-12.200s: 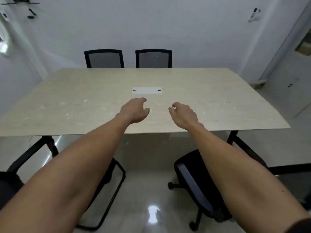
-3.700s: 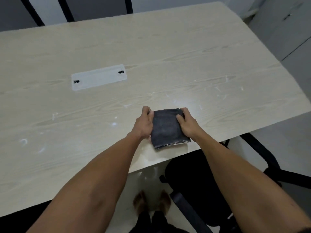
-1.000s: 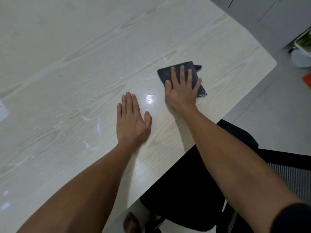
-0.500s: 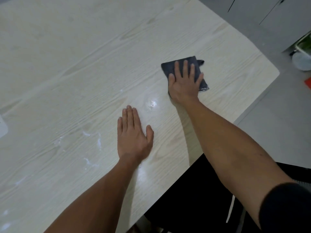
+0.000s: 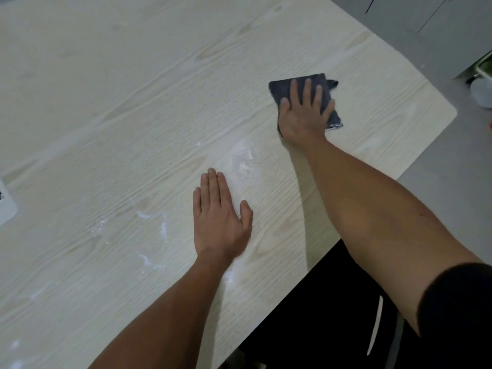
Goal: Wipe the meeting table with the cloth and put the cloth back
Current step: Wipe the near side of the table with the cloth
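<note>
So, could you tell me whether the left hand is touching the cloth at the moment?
Apart. The head view shows the left hand flat on the table, bare wood separating it from the cloth.

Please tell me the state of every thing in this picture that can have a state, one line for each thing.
Dark grey folded cloth: flat on the table, pressed under the right hand.
Right hand: fingers straight and spread, pressing the cloth.
Left hand: flat on the bare wood, palm down, holding nothing.
Light wood-grain meeting table: white smears show near the left hand.
White rectangular cover plate: flush in the tabletop, cut by the frame edge.
</note>
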